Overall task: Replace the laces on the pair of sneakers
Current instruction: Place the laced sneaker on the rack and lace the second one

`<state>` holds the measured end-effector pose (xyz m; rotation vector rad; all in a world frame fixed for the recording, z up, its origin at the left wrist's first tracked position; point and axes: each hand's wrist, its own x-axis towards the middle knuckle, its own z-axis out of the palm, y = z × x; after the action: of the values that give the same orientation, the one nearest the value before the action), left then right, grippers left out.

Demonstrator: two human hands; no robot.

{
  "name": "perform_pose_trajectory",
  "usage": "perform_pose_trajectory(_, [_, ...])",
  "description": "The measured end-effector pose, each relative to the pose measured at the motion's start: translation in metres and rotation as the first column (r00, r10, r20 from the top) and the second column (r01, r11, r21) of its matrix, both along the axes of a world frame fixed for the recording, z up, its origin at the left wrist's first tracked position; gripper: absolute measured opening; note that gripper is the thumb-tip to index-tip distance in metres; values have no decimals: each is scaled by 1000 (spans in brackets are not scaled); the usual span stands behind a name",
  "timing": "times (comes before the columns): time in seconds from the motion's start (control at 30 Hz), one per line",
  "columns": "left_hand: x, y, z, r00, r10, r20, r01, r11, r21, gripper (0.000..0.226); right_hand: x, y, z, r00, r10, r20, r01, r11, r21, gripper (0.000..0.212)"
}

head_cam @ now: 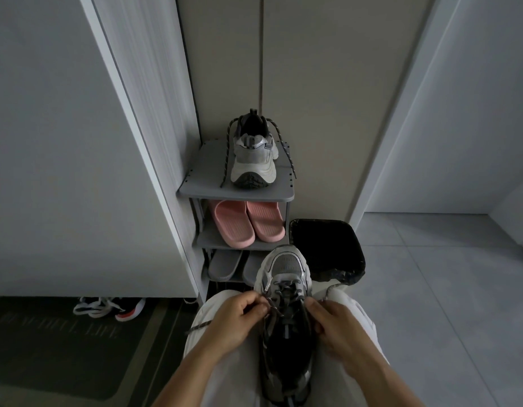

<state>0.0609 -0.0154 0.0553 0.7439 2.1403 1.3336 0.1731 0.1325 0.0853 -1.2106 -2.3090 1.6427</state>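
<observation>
A grey and silver sneaker (286,268) lies between my knees, toe pointing away, with a dark speckled lace (283,292) crossing its lower eyelets. My left hand (234,318) pinches the lace at the shoe's left side, and a loose end trails out over my left thigh. My right hand (333,324) grips the right side of the shoe at the eyelets; whether it holds the lace is hidden. The second sneaker (253,157) stands on top of the grey shoe rack (201,183), heel toward me, its dark lace hanging loose on both sides.
Pink slippers (245,223) and grey slippers (225,265) fill the rack's lower shelves. A black bin (328,248) with a liner stands right of the rack. Another sneaker (107,308) lies under the cabinet at left, beside a dark floor mat (57,348). Tiled floor extends to the right.
</observation>
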Motion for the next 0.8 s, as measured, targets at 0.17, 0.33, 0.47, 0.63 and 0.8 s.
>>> perform_pose_trajectory(0.17, [0, -5, 3, 996, 72, -53, -72, 997, 13, 19, -4, 4, -10, 977, -169, -128, 141, 969, -203, 23])
perform_pose_trajectory(0.33, [-4, -15, -2, 994, 111, -11, -111, 994, 17, 20, 5, 40, -11, 884, -376, -276, 298, 910, -287, 29])
perform_pose_trajectory(0.47, [-2, -17, 0, 995, 101, -10, -100, 994, 31, 16, 20, 63, -11, 894, -355, -275, 279, 919, -278, 29])
perform_pose_trajectory(0.63, [-7, -19, 3, 996, 74, -59, -75, 997, -29, 7, 23, 61, -19, 877, -394, -276, 274, 881, -387, 24])
perform_pose_trajectory(0.8, [-9, -19, 8, 991, -6, -136, -11, 993, -122, 13, 16, 63, -11, 755, -564, -333, 204, 686, -699, 19])
